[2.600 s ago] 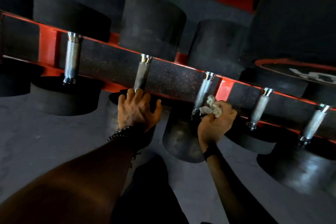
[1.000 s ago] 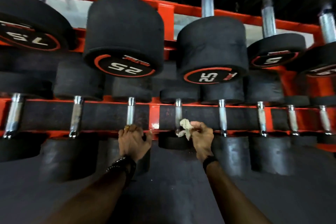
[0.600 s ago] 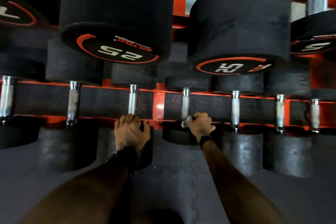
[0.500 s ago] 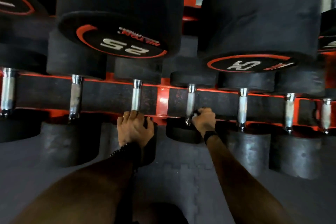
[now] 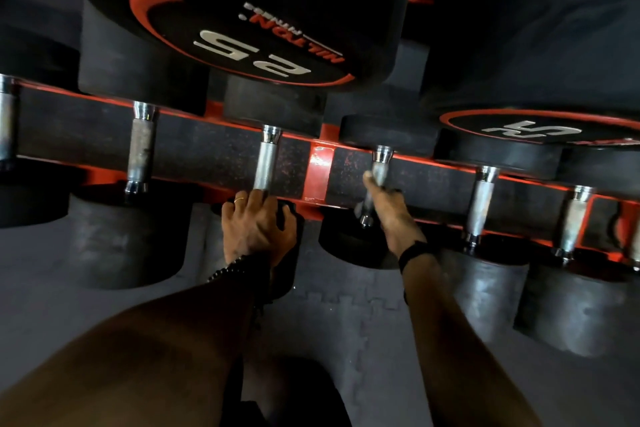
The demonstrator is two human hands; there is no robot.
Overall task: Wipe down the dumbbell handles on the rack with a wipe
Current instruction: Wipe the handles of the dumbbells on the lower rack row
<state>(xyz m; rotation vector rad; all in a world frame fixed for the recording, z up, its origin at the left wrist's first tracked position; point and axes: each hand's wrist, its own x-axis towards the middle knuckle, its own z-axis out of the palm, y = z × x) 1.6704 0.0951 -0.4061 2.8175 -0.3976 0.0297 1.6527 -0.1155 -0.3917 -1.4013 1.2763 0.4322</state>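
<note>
A row of black dumbbells with silver handles lies across the low red rack point(image 5: 317, 172). My right hand point(image 5: 389, 210) is wrapped around the handle point(image 5: 379, 166) of the dumbbell just right of the red post. The wipe is hidden inside that grip. My left hand point(image 5: 258, 227) rests flat with fingers spread on the near head point(image 5: 287, 218) of the neighbouring dumbbell, just below its handle point(image 5: 266, 166). More handles stand to the left point(image 5: 140, 146) and to the right point(image 5: 481, 201).
Big black heads marked 25 point(image 5: 242, 35) on the shelf above overhang the lower row close over my hands. Dark interlocking floor mats point(image 5: 346, 315) lie below the rack. My knee point(image 5: 287, 392) shows at the bottom middle.
My head has moved closer and lower towards the lower shelf. My right hand has slid up the handle, and the wipe that showed a second ago is now hidden in the grip. My left hand stays put.
</note>
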